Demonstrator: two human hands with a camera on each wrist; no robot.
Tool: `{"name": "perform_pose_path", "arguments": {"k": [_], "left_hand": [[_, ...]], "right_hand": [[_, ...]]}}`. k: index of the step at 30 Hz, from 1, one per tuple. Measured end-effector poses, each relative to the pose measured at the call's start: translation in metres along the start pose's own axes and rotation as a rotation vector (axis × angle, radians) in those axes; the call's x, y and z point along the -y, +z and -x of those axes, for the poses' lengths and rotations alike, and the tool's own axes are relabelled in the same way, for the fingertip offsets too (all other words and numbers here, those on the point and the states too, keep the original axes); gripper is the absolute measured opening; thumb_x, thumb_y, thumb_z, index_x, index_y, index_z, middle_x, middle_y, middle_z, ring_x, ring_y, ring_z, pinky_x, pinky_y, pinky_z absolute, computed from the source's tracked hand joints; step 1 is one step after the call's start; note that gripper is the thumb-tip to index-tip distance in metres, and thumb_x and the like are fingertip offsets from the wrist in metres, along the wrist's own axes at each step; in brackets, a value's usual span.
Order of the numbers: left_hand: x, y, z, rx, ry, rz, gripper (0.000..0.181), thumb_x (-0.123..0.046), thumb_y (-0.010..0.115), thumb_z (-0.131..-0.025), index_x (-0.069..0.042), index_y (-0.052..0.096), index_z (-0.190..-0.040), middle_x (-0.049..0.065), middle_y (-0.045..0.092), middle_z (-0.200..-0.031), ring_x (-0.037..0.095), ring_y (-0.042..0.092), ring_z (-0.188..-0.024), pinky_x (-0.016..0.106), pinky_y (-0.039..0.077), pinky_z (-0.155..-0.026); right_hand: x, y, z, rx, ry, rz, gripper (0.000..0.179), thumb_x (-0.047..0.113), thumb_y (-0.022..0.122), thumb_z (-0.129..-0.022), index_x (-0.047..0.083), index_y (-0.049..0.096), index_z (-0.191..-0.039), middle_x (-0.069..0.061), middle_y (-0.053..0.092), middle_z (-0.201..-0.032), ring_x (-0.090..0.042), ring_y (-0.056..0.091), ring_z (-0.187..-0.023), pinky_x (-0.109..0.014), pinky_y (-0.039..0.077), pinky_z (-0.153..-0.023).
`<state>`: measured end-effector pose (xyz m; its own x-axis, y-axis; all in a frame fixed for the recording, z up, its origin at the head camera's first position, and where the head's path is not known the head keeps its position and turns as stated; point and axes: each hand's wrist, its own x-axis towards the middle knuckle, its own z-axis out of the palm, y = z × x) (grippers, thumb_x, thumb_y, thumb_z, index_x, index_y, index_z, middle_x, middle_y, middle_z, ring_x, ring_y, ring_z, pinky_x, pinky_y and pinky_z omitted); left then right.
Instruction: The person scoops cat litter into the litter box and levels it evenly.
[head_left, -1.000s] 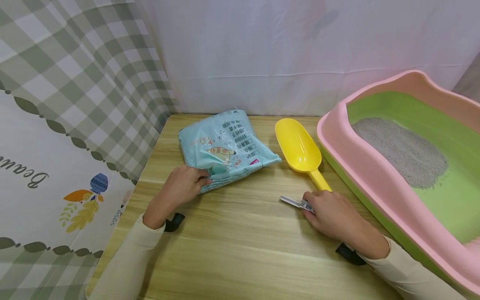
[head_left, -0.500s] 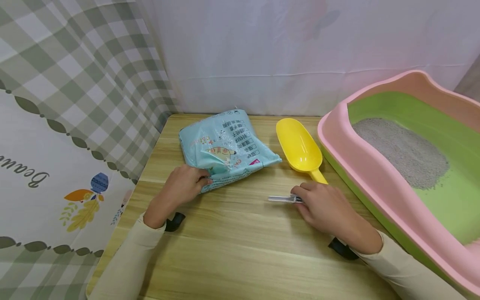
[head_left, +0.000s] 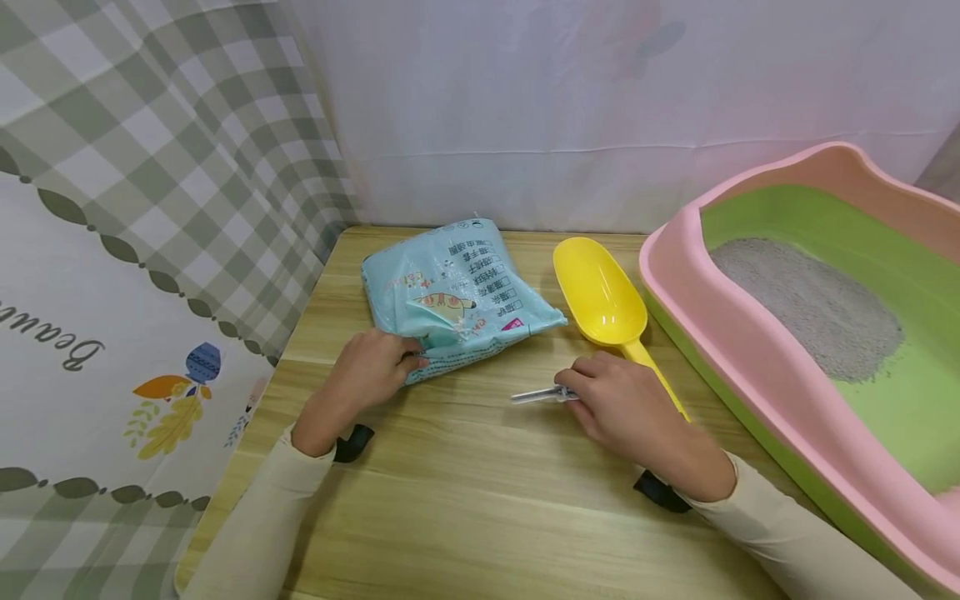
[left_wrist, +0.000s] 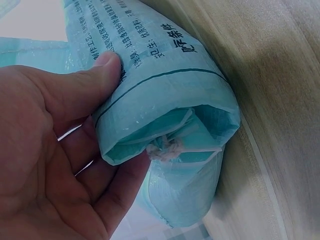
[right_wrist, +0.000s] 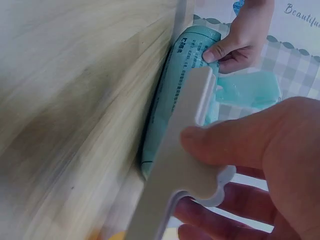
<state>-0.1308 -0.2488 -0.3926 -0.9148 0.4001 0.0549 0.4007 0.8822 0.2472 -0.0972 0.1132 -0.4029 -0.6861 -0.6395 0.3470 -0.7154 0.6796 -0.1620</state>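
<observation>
A light blue printed plastic bag [head_left: 461, 283] lies at the back left of the table, its front edge rolled over. My left hand [head_left: 372, 367] pinches the left end of that roll, thumb on the printed side and fingers underneath. In the left wrist view, the folded opening at the roll's end [left_wrist: 170, 135] shows. My right hand [head_left: 622, 404] holds a pale bag clip [right_wrist: 187, 170] between thumb and fingers, its long bar pointing left toward the bag in the head view. The clip stays apart from the bag, just in front of its right corner.
A yellow scoop [head_left: 600, 292] lies right of the bag, its handle running behind my right hand. On the right stands a pink and green litter tray [head_left: 750, 312] with grey litter [head_left: 813, 304] inside. A checked cloth [head_left: 187, 125] hangs at the left.
My right hand has moved left with the clip, away from the tray and closer to the bag; the clip's bar has turned to point left. My left hand keeps its pinch on the bag.
</observation>
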Motion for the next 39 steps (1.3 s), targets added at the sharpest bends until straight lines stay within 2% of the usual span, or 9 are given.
{"name": "perform_pose_path", "arguments": {"k": [7, 11, 19, 23, 27, 34, 39], "left_hand": [[-0.001, -0.001, -0.001, -0.001, 0.003, 0.006, 0.008, -0.014, 0.084, -0.098, -0.009, 0.085, -0.092, -0.002, 0.063, -0.070, 0.016, 0.052, -0.063, 0.041, 0.050, -0.061], [-0.002, -0.001, 0.000, -0.003, 0.003, -0.001, 0.007, -0.015, 0.085, -0.097, -0.009, 0.085, -0.093, -0.001, 0.066, -0.071, 0.016, 0.054, -0.064, 0.042, 0.051, -0.062], [-0.002, 0.000, -0.001, -0.004, -0.002, 0.005, 0.008, -0.015, 0.085, -0.097, -0.008, 0.086, -0.095, 0.001, 0.069, -0.074, 0.016, 0.056, -0.064, 0.042, 0.052, -0.063], [-0.001, 0.001, -0.002, -0.008, -0.001, 0.005, 0.007, -0.015, 0.085, -0.097, -0.007, 0.086, -0.096, 0.001, 0.070, -0.076, 0.017, 0.056, -0.065, 0.042, 0.053, -0.063], [-0.001, 0.001, -0.002, -0.012, 0.001, 0.001, 0.007, -0.014, 0.085, -0.097, -0.007, 0.086, -0.097, 0.001, 0.071, -0.076, 0.016, 0.056, -0.064, 0.042, 0.052, -0.062], [0.000, 0.001, -0.002, -0.015, 0.006, -0.004, 0.007, -0.014, 0.085, -0.097, -0.008, 0.086, -0.096, -0.001, 0.068, -0.073, 0.016, 0.054, -0.063, 0.042, 0.052, -0.062], [0.000, 0.001, 0.000, -0.023, 0.011, -0.005, 0.007, -0.015, 0.085, -0.096, -0.008, 0.086, -0.094, -0.001, 0.068, -0.073, 0.016, 0.055, -0.064, 0.044, 0.054, -0.063]], "right_hand": [[0.006, 0.002, -0.018, -0.077, -0.062, 0.003, 0.024, 0.009, 0.087, -0.088, 0.009, 0.080, -0.111, -0.004, 0.072, -0.096, -0.025, 0.063, -0.084, -0.038, 0.057, -0.072], [0.007, 0.004, -0.028, -0.108, -0.089, 0.013, 0.020, 0.009, 0.084, -0.092, 0.009, 0.080, -0.112, -0.005, 0.076, -0.100, -0.026, 0.068, -0.088, -0.038, 0.060, -0.074], [0.013, 0.006, -0.044, -0.147, -0.142, 0.037, 0.016, 0.012, 0.082, -0.099, 0.006, 0.078, -0.113, -0.007, 0.081, -0.109, -0.029, 0.075, -0.101, -0.042, 0.062, -0.088], [0.016, 0.004, -0.052, -0.151, -0.168, 0.099, 0.021, 0.013, 0.081, -0.101, 0.004, 0.079, -0.119, -0.008, 0.082, -0.112, -0.029, 0.076, -0.100, -0.041, 0.062, -0.089], [0.017, 0.004, -0.058, -0.175, -0.202, 0.150, 0.024, 0.009, 0.084, -0.098, 0.002, 0.080, -0.120, -0.009, 0.083, -0.109, -0.028, 0.076, -0.094, -0.040, 0.063, -0.084], [0.019, 0.011, -0.069, -0.287, -0.282, 0.194, 0.018, 0.006, 0.084, -0.096, 0.000, 0.082, -0.113, -0.011, 0.082, -0.106, -0.029, 0.078, -0.092, -0.040, 0.064, -0.080], [0.021, 0.016, -0.078, -0.298, -0.315, 0.270, 0.013, 0.007, 0.081, -0.097, 0.001, 0.082, -0.109, -0.010, 0.082, -0.102, -0.026, 0.077, -0.091, -0.037, 0.063, -0.078]]}}
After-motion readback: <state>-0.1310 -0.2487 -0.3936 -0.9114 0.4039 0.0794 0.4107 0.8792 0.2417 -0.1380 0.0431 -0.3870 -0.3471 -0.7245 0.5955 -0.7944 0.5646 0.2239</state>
